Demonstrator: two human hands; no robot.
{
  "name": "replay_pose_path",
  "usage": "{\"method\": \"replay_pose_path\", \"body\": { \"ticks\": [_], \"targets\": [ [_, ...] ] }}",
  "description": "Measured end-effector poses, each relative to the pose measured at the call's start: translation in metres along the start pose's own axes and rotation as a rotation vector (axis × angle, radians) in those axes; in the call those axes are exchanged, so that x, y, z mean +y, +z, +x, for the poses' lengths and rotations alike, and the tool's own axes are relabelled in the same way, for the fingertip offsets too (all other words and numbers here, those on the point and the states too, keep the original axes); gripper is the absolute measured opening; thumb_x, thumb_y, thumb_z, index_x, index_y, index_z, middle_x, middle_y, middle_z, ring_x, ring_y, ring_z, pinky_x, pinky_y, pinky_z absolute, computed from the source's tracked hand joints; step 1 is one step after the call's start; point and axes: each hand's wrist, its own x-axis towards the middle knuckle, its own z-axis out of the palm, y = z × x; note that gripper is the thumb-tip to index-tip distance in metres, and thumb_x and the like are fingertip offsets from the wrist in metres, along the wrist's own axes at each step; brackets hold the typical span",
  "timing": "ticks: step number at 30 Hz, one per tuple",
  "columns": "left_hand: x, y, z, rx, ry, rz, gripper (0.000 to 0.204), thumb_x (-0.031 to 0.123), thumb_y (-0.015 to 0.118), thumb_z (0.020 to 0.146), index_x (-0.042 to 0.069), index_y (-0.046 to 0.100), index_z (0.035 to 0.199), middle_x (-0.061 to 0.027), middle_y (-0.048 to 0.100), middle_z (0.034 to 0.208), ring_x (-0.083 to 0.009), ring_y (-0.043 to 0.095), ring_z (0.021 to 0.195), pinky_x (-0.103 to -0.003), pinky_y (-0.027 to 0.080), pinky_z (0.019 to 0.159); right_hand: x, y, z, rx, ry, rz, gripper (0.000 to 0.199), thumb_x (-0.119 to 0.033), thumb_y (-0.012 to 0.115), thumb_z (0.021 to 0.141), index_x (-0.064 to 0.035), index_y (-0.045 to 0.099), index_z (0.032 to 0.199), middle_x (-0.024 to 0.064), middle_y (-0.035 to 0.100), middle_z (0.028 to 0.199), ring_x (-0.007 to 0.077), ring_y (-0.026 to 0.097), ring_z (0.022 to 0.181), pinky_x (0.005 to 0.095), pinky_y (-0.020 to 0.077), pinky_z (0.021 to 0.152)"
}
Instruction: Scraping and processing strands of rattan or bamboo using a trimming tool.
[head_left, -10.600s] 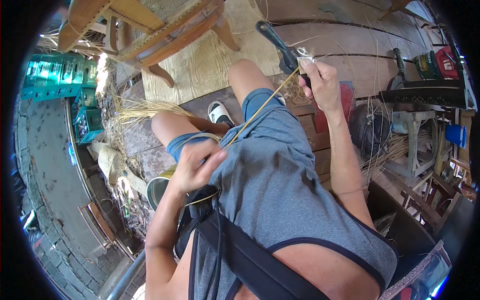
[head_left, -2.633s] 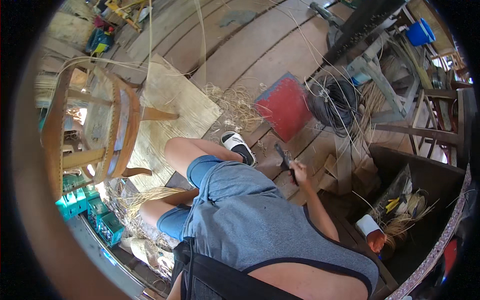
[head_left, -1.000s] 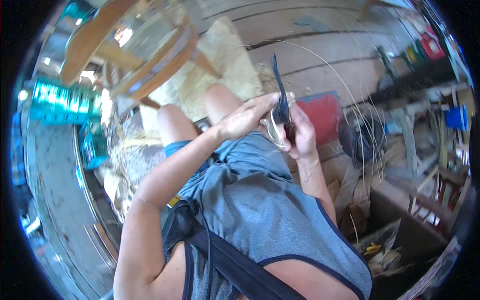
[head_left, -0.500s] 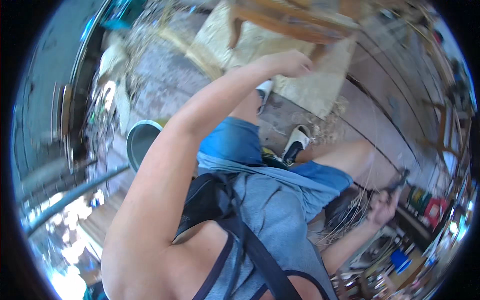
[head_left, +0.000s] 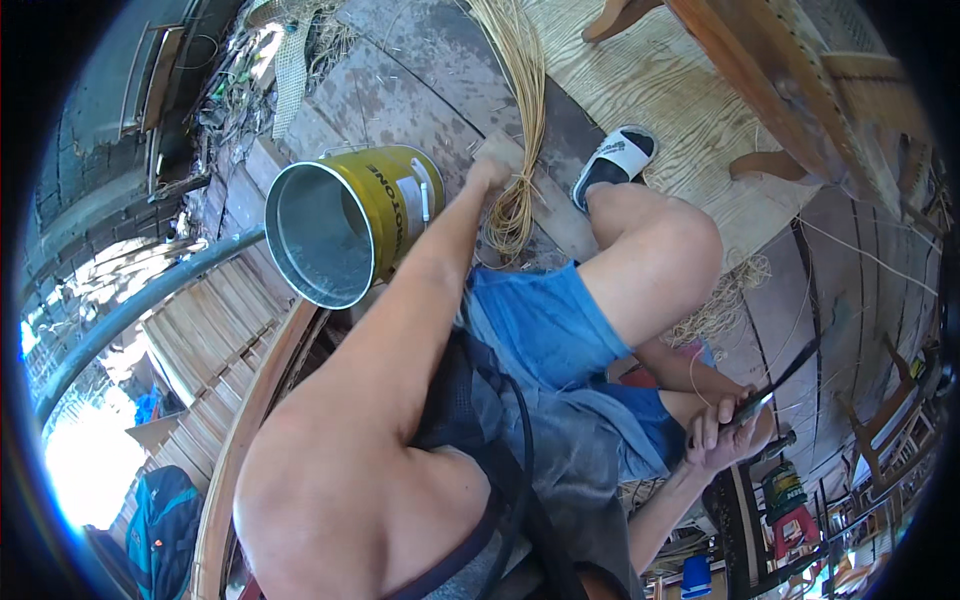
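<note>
My left hand [head_left: 489, 176] reaches down at the near part of a long bundle of tan cane strands [head_left: 528, 95], which is looped at its lower end. Its fingers are closed at the bundle's edge, seemingly on a strand; they show small and partly hidden. At the lower right, beside my knee, my right hand [head_left: 718, 437] grips a slender dark tool [head_left: 790, 372] that points up and to the right. The tool's exact kind cannot be made out. A wooden chair frame [head_left: 770, 80] with curved legs lies at the upper right, on a plywood sheet [head_left: 665, 110].
A yellow bucket [head_left: 395, 205] lies tipped left of my left forearm, its grey inside showing. Cane shavings [head_left: 715, 305] are heaped beyond my leg. A metal pipe [head_left: 150, 300] crosses the left, above stacked wooden slats [head_left: 205, 330]. A dark backpack [head_left: 163, 525] is at the lower left.
My left hand has gone from beside the chair to the cane bundle. The view has swung, bringing the bucket and bundle further in. My right hand still holds the dark tool.
</note>
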Motion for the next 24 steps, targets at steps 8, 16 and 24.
{"method": "replay_pose_path", "body": {
  "ticks": [8, 16, 24],
  "targets": [
    [0.013, 0.063, -0.036, -0.199, -0.437, -0.692, 0.041, 0.024, 0.069, 0.081, -0.001, 0.059, 0.111, -0.0135, 0.069, 0.096, -0.0228, 0.067, 0.083, -0.036, 0.052, 0.072, -0.017, 0.034, -0.009, 0.191, -0.067, -0.28, 0.037, -0.034, 0.04, 0.101, -0.0034, 0.047, 0.122, 0.0158, 0.056, 0.081, 0.0149, 0.04, 0.035, 0.0251, 0.0326, 0.028],
    [0.052, -0.078, -0.13, -0.146, -0.004, -1.656, 0.028, 0.011, 0.071, 0.084, 0.002, 0.064, 0.11, -0.0018, 0.067, 0.088, -0.0082, 0.06, 0.067, -0.022, 0.045, 0.056, 0.073, 0.157, 0.128, 0.284, 0.325, -0.648, 0.036, -0.035, 0.043, 0.101, -0.0074, 0.051, 0.121, 0.0009, 0.052, 0.067, 0.007, 0.045, 0.044, 0.0191, 0.0317, 0.034],
    [0.108, -0.158, -0.236, 0.206, 0.342, -1.675, 0.035, 0.007, 0.066, 0.088, 0.0, 0.057, 0.121, -0.0058, 0.067, 0.105, -0.0115, 0.064, 0.092, -0.028, 0.052, 0.084, 0.182, 0.168, 0.189, -0.047, 0.425, -0.727, 0.029, -0.028, 0.045, 0.1, -0.0047, 0.056, 0.115, 0.0103, 0.065, 0.094, 0.0121, 0.062, 0.059, 0.0184, 0.041, 0.037]
  ]
}}
